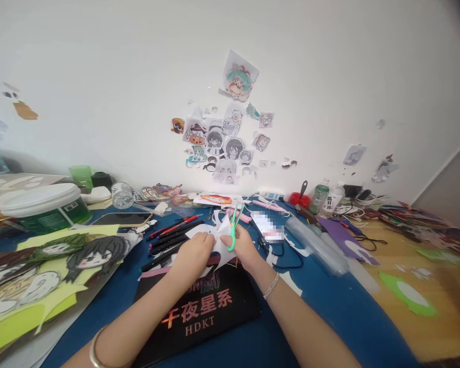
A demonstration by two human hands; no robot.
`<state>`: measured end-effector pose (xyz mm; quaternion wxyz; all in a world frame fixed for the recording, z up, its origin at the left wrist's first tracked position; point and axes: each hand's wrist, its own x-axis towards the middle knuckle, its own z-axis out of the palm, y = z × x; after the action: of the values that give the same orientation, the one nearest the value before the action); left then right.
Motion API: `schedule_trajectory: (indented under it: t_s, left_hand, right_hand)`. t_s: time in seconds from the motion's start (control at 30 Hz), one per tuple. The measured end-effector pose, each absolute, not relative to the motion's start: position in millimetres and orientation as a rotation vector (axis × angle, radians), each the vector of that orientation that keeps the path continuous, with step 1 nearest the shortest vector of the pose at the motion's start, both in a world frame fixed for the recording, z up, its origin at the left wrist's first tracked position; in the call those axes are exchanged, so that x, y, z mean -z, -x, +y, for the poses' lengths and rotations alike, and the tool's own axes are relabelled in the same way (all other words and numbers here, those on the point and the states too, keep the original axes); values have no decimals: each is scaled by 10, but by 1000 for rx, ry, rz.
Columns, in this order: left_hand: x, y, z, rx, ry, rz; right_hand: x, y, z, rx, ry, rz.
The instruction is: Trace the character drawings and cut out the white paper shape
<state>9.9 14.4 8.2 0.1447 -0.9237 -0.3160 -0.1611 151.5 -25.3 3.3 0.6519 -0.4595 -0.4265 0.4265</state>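
Pinching white paper (223, 228) between closed fingers, the left hand (198, 249) holds it above the flat black HDKT piece (214, 335); the right hand (243, 249), curled round green scissors (232, 241), meets the paper's right side. I can't tell how wide the blades stand.

Sheet (223, 227): thin white paper, matt. Scissors (233, 236): handles of smooth green plastic. Board (239, 301): smooth black face bearing lettering with a shiny, coppery, foil-like finish. Bangle (94, 348): polished, silvery metal. Markers (174, 236): smooth, dark plastic barrels. Tub (49, 217): plastic, with a smooth white lid (40, 198). Roll (318, 248): clear, glossy plastic film with bright highlights. Work surface (325, 306): blue, even and matt. Side tabletop (391, 327): yellow-brown, wood-like, with a soft sheen. Wall (118, 76): smooth, matt white.
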Motion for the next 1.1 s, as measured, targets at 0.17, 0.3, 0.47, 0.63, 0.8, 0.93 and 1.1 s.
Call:
schedule_trajectory:
  t_s: [0.17, 0.3, 0.47, 0.63, 0.8, 0.93, 1.1]
  left_hand:
    - [-131, -106, 92, 335, 2622, -916]
    - [-220, -98, 32, 365, 2569, -968]
    - [-246, -123, 14, 299, 2609, -993]
    - [-152, -140, 79, 344, 2660, -968]
    - [-85, -140, 110, 364, 2683, -922]
    - [-43, -156, 141, 380, 2692, -916]
    - [-17, -172, 195, 296, 2704, -849]
  right_hand:
    - [-18, -1503, -239, -958, 1074, -999]
    - [-20, -1470, -235, -900, 1098, -1014]
    - [-27, -1450, -238, -856, 1165, -986]
    - [-44, -1445, -246, -860, 1149, -945]
    - [-50, -1436, -249, -863, 1134, -931]
    - [-25, -1436, -240, -861, 1157, -921]
    - [-3, -1434, -229, -861, 1148, -931]
